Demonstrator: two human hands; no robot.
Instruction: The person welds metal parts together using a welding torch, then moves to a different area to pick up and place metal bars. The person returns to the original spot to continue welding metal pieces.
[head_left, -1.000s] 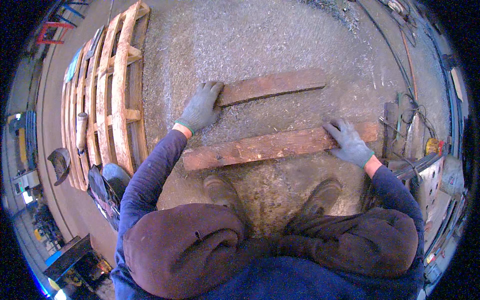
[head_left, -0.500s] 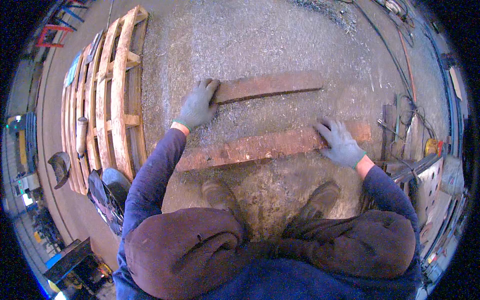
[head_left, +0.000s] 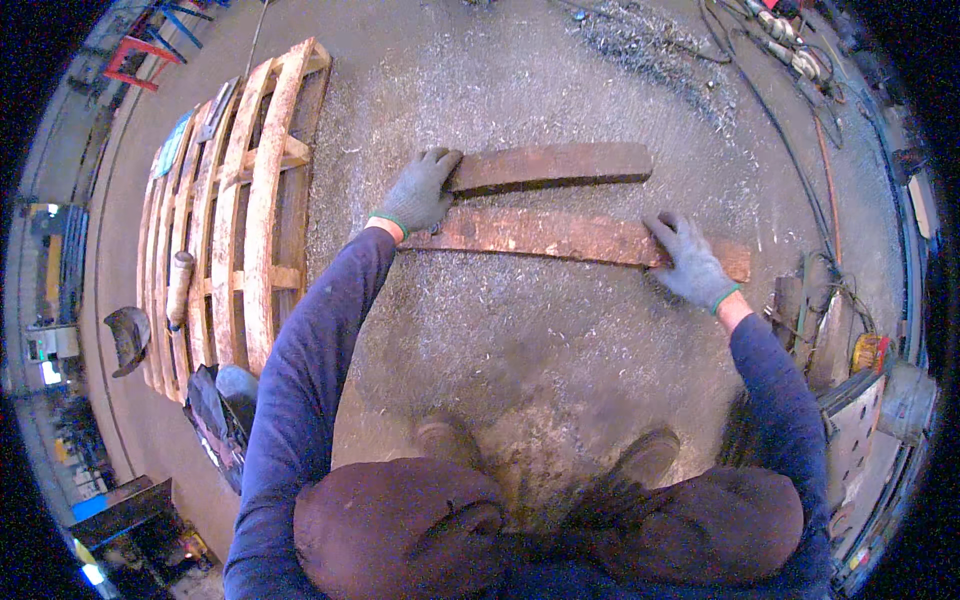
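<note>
Two weathered wooden planks lie side by side on the shaving-strewn concrete floor. My left hand [head_left: 420,190], in a grey glove, lies over the left end of the shorter, darker plank [head_left: 560,165], fingers curled on its corner. My right hand [head_left: 690,262], also gloved, presses down on the right part of the longer, rust-brown plank [head_left: 540,235], near its right end. The long plank lies just below the short one, nearly touching it. My knees and boots show at the lower edge.
A wooden pallet [head_left: 265,210] lies on the floor to the left, with a wooden-handled tool [head_left: 178,288] on it. Dark gear [head_left: 215,410] sits below the pallet. Cables [head_left: 790,150] and metal parts [head_left: 800,310] crowd the right side.
The long plank has slid away from me and swung level, now lying close beside the short plank. My right hand moved with it. My left hand stayed on the short plank's end.
</note>
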